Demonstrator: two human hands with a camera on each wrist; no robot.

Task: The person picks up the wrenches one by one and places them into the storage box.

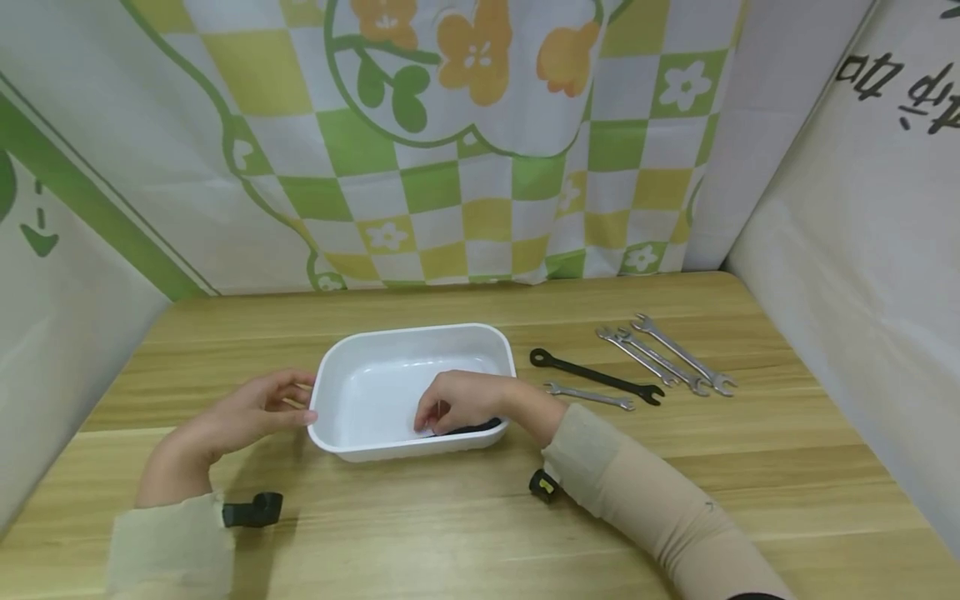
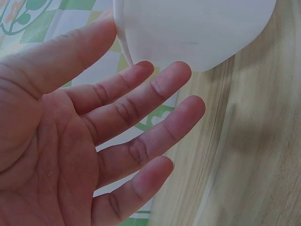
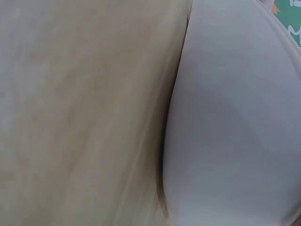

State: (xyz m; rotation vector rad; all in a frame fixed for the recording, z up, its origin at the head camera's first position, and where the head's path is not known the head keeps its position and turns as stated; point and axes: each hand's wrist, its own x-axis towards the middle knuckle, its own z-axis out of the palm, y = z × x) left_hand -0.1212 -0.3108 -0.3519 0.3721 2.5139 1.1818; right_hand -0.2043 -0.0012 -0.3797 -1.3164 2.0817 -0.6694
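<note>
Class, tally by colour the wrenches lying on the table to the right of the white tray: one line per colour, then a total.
Silver wrenches: 4
Black wrenches: 1
Total: 5

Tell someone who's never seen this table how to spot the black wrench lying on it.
In the head view, find the white tub on the wooden table and look right. The black wrench slants there, ring end toward the tub, between a lone silver wrench and a group of three silver ones. Among these wrenches on the tabletop, only it is black.
</note>
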